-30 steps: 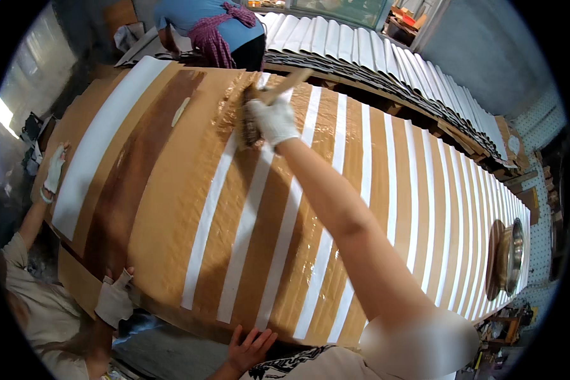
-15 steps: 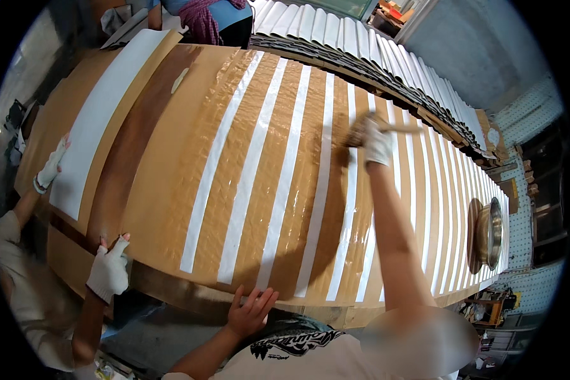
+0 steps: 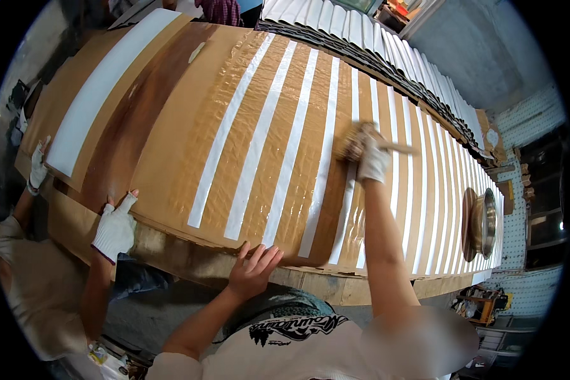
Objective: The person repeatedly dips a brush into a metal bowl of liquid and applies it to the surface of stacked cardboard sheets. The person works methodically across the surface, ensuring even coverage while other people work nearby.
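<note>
A long brown sheet [image 3: 164, 152] with white strips [image 3: 283, 183] running across it covers the table; its left part looks wet and glossy. My right hand [image 3: 375, 163], in a white glove, grips a brush [image 3: 353, 142] by its pale wooden handle. The bristles press on the sheet around the fifth strip from the left, in a darker wet-looking band. Bare and with fingers apart, my left hand [image 3: 254, 269] rests at the near edge, by the end of the third strip.
At left, a co-worker's gloved hands [image 3: 116, 229] touch the table edge near a dark brown band [image 3: 130, 133] and a wide white sheet [image 3: 107, 95]. A metal basin [image 3: 486, 223] stands at right. Folded white sheets [image 3: 354, 31] line the far side; another person stands there.
My right hand has drawn the brush toward the near side. The left hand stays at the edge. The co-worker's farther-left hand has come off the white sheet. The whole view has shifted.
</note>
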A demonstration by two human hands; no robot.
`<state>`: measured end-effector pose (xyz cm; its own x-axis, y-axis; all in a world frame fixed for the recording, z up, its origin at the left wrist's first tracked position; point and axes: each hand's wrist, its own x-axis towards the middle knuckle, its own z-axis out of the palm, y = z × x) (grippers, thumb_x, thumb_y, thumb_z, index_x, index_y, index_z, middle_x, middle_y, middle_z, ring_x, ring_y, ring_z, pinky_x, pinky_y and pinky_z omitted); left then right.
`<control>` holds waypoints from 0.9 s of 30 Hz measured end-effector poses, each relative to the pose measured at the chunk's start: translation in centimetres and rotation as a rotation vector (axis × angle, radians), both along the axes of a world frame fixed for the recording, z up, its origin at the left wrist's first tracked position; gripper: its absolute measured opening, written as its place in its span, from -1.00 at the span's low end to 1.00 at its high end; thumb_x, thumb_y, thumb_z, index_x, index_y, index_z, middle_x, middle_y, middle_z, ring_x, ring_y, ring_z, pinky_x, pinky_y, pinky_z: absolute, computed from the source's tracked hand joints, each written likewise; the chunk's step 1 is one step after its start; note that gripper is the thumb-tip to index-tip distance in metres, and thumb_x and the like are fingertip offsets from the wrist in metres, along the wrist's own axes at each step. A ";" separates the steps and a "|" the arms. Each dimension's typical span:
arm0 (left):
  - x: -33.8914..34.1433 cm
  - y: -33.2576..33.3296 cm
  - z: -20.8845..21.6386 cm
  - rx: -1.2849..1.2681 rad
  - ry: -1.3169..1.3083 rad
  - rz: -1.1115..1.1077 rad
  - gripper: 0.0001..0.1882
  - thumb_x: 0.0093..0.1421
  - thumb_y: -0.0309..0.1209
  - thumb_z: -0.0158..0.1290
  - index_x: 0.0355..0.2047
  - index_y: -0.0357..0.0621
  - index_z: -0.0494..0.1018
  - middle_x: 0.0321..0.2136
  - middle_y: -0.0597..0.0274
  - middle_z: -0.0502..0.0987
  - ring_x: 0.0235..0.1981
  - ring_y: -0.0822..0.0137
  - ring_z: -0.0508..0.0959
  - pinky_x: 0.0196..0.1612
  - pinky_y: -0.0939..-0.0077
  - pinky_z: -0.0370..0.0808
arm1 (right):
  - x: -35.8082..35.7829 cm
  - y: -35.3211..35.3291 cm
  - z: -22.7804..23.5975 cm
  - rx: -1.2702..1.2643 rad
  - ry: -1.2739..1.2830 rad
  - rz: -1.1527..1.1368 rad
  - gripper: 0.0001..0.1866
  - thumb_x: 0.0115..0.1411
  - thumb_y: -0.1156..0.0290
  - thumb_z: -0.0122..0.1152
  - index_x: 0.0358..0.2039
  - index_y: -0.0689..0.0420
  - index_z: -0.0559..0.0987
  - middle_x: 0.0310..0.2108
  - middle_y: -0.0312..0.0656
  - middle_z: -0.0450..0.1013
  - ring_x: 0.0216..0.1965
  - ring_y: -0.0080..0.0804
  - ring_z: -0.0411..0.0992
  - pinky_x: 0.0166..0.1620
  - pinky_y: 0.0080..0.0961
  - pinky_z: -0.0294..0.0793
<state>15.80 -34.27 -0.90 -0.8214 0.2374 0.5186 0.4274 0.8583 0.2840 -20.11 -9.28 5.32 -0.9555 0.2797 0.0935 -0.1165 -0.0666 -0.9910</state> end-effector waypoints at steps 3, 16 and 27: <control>0.2 0.1 1.4 0.112 -0.107 -0.036 -0.45 0.04 -0.49 0.01 0.12 -0.05 0.52 0.17 0.29 0.43 0.24 0.20 0.32 0.33 -0.12 0.24 | 2.4 6.5 0.8 0.043 0.000 -0.312 -0.61 0.30 0.40 0.15 0.10 0.25 0.44 -0.19 -0.12 0.57 -0.27 -0.36 0.57 -0.26 -0.49 0.63; -0.3 -10.5 3.2 0.247 -0.171 0.600 -0.35 0.03 -0.56 -0.03 0.22 -0.32 0.31 0.24 -0.02 0.30 0.28 -0.07 0.30 0.35 0.06 0.24 | 10.3 -26.9 5.1 0.493 -0.050 0.150 -0.43 0.13 0.11 0.30 0.15 0.00 0.54 -0.12 0.11 0.56 -0.16 0.12 0.53 0.05 -0.15 0.46; 1.1 -12.0 0.6 0.257 -0.104 0.433 -0.30 0.00 -0.58 -0.01 0.25 -0.26 0.31 0.26 0.05 0.32 0.31 -0.04 0.28 0.37 0.09 0.24 | 15.7 7.1 0.6 0.456 -0.329 -0.649 -0.49 0.27 0.23 0.30 0.09 0.32 0.48 -0.23 -0.09 0.58 -0.24 -0.40 0.56 -0.25 -0.50 0.61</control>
